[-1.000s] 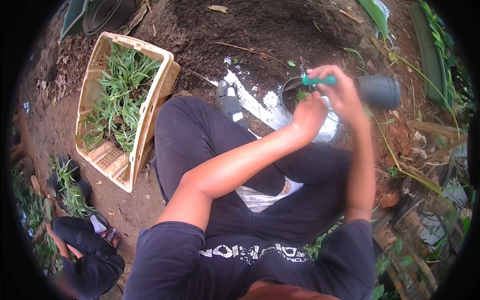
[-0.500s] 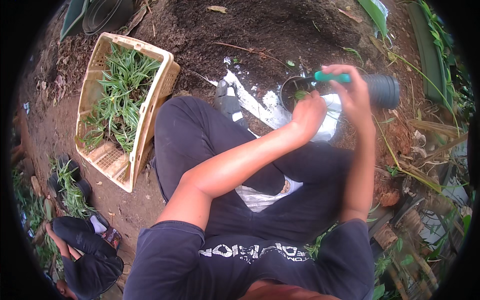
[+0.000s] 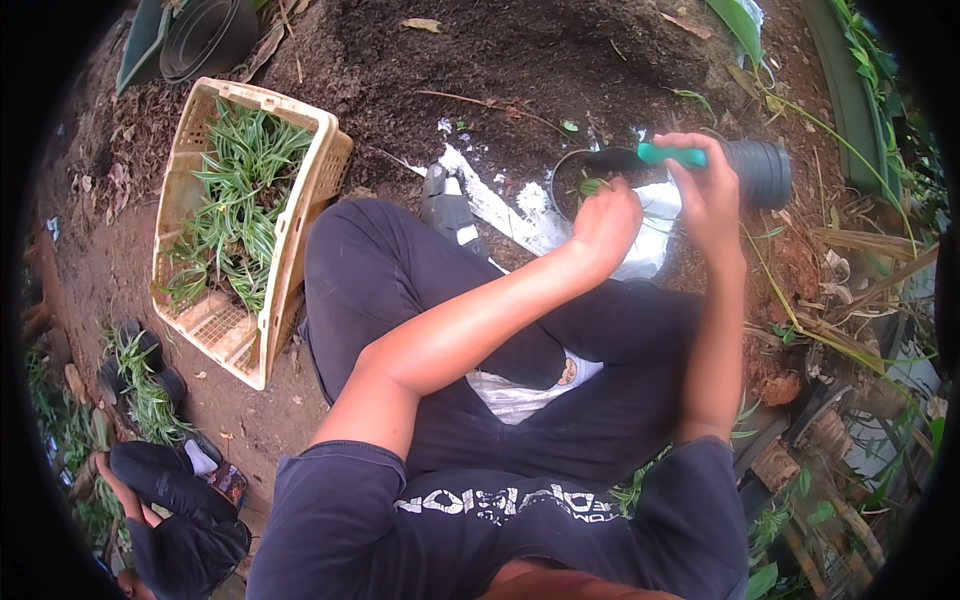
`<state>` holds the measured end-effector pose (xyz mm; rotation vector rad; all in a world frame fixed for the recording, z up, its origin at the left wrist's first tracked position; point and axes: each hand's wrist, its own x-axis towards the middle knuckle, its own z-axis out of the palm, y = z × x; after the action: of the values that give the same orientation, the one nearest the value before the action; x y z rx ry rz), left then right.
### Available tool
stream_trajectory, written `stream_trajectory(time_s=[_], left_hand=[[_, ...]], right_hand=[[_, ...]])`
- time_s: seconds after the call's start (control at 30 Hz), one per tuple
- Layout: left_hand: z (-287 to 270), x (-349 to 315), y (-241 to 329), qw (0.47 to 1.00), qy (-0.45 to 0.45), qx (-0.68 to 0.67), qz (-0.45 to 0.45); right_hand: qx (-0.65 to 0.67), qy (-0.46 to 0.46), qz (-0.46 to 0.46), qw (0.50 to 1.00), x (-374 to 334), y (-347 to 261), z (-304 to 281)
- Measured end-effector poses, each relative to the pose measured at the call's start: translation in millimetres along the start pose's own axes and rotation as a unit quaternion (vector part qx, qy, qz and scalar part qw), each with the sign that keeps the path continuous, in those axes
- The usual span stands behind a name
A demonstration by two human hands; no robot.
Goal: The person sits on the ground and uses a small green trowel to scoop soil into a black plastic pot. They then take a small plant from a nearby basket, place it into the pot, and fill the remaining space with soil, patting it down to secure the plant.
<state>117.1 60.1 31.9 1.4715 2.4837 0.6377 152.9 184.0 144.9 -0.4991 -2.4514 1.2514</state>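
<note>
A dark round pot [image 3: 555, 182] stands on the ground in front of me, with dark soil inside. My left hand [image 3: 608, 222] is closed at its near right rim, pinching a small green-leaved plant [image 3: 592, 187] over the soil. My right hand [image 3: 712, 190] grips the green handle of a hand trowel [image 3: 668, 154] at the pot's right. The trowel's dark blade points left over the far side of the pot. Its tip is hard to make out against the soil.
A cream plastic crate [image 3: 318, 185] of striped leafy plants stands left. Stacked black pots [image 3: 762, 175] lie right, a white sack [image 3: 645, 250] beneath my hands. Loose soil [image 3: 480, 60] is heaped ahead. Another person [image 3: 185, 510] sits far left near potted plants [image 3: 150, 385].
The trowel and my right hand have shifted slightly right relative to the pot. My left hand stays at the plant. The whole view has drifted a little left.
</note>
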Motion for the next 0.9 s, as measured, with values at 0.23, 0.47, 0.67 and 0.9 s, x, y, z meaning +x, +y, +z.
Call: stream_trajectory(time_s=[0.23, 0.47, 0.67, 0.9], left_hand=[[2, 0, -1, 1.0, 0.003, -0.015, 0.001], [-4, 0, -1, 1.0, 0.002, -0.018, -0.006], [-8, 3, -8, 0.997, -0.026, -0.079, 0.006], [-88, 52, -81, 0.93, -0.254, -0.263, 0.042]], right_hand=[[-0.001, 0.017, -0.019, 1.0, -2, -3, -2], [-0.044, -0.005, -0.03, 0.999, -9, 1, 1], [-0.081, 0.008, -0.015, 0.997, -23, 3, 4], [-0.076, 0.164, 0.006, 0.984, -51, -5, -18]])
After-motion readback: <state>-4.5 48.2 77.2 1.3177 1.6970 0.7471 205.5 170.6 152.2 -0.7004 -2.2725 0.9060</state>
